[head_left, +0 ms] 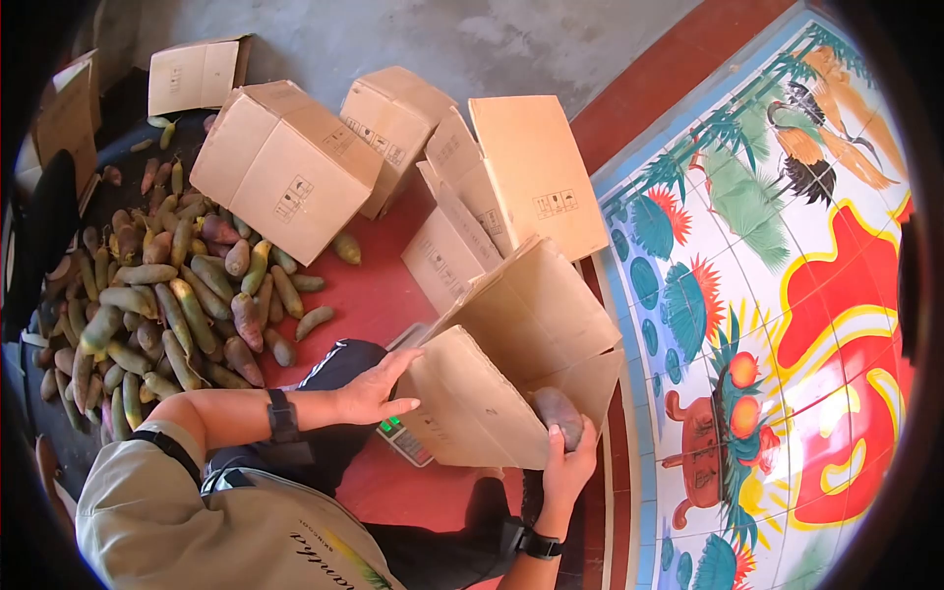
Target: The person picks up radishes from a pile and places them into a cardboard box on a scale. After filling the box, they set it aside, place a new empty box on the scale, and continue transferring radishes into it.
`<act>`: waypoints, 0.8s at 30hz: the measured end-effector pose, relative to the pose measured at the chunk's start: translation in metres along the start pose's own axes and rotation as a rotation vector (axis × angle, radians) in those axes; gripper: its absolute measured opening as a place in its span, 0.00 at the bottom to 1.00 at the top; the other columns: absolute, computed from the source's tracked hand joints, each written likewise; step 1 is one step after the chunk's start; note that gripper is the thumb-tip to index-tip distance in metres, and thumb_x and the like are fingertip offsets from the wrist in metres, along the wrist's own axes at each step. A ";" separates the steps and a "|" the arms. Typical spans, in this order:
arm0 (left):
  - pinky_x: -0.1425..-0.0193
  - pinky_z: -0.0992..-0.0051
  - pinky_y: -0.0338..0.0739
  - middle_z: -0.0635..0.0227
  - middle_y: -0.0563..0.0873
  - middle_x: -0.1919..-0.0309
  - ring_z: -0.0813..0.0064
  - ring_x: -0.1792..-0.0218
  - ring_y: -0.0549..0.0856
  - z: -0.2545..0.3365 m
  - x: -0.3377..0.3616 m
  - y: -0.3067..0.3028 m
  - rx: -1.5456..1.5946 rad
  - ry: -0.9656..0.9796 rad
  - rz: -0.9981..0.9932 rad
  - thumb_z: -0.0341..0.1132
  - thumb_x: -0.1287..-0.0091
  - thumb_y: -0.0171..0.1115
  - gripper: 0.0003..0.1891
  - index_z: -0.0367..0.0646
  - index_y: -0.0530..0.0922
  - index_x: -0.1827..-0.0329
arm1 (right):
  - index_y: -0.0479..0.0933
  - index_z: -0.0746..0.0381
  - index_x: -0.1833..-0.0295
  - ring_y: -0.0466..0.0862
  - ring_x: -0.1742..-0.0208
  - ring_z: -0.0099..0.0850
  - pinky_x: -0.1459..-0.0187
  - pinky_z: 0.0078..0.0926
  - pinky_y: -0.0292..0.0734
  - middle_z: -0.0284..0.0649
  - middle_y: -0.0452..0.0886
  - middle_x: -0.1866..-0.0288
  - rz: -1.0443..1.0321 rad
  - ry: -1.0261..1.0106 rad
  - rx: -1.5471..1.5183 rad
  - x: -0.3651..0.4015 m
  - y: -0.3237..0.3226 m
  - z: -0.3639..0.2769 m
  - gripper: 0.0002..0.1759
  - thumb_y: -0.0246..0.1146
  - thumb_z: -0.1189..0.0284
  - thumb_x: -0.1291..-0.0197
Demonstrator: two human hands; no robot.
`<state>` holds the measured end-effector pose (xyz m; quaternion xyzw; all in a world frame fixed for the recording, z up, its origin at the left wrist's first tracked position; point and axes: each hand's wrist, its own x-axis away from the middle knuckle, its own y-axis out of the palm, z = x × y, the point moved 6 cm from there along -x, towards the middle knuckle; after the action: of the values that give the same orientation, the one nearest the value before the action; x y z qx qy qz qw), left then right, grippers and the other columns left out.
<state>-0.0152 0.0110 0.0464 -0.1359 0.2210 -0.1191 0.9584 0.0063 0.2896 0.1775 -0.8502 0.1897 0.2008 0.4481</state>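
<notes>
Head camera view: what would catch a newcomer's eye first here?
The open cardboard box in the middle draws the eye: the left hand rests on its flap while the right hand holds a purplish fruit at its mouth. To the left lies a big pile of fruits on the floor; to the right spreads a bright tiled picture of birds and plants.

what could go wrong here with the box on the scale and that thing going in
The open carton looks tilted over the small scale, steadied only by the left hand on its flap; it might slide off. The right hand holds a purplish tuber right at the carton's edge, so it may drop to the red floor.
</notes>
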 end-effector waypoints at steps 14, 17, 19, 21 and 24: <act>0.29 0.67 0.51 0.44 0.54 0.34 0.52 0.32 0.54 -0.041 -0.011 0.017 -0.028 -0.070 0.046 0.43 0.42 0.61 0.45 0.32 0.43 0.31 | 0.76 0.68 0.64 0.79 0.69 0.38 0.64 0.30 0.72 0.47 0.79 0.71 -0.056 -0.001 -0.007 -0.007 0.016 -0.001 0.12 0.53 0.70 0.39; 0.29 0.67 0.51 0.44 0.54 0.34 0.52 0.32 0.55 -0.039 -0.010 0.016 -0.075 -0.024 0.050 0.43 0.42 0.61 0.44 0.33 0.44 0.31 | 0.75 0.68 0.65 0.78 0.70 0.41 0.65 0.32 0.72 0.48 0.78 0.71 -0.021 -0.167 0.089 -0.002 0.014 -0.013 0.13 0.53 0.69 0.38; 0.30 0.67 0.52 0.45 0.56 0.35 0.51 0.32 0.56 -0.039 -0.009 0.015 -0.085 -0.012 0.060 0.43 0.43 0.61 0.43 0.33 0.45 0.32 | 0.75 0.68 0.66 0.77 0.69 0.44 0.66 0.33 0.71 0.48 0.76 0.72 -0.038 -0.326 0.167 0.001 0.017 -0.016 0.13 0.54 0.67 0.39; 0.30 0.66 0.53 0.45 0.57 0.35 0.51 0.33 0.57 -0.036 -0.008 0.014 -0.096 0.009 0.065 0.42 0.43 0.61 0.43 0.34 0.46 0.32 | 0.75 0.67 0.66 0.76 0.68 0.44 0.65 0.35 0.71 0.47 0.76 0.71 -0.035 -0.338 0.193 0.005 0.015 -0.013 0.12 0.54 0.67 0.40; 0.33 0.65 0.57 0.47 0.60 0.37 0.51 0.35 0.61 -0.040 -0.010 0.011 0.035 -0.035 0.093 0.39 0.44 0.62 0.41 0.36 0.47 0.32 | 0.74 0.67 0.65 0.76 0.65 0.45 0.62 0.37 0.71 0.47 0.76 0.68 -0.037 -0.337 0.302 0.007 0.016 -0.010 0.11 0.55 0.69 0.41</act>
<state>-0.0407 0.0160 0.0121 -0.1107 0.2080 -0.0760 0.9689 0.0060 0.2718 0.1683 -0.7313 0.1247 0.3009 0.5992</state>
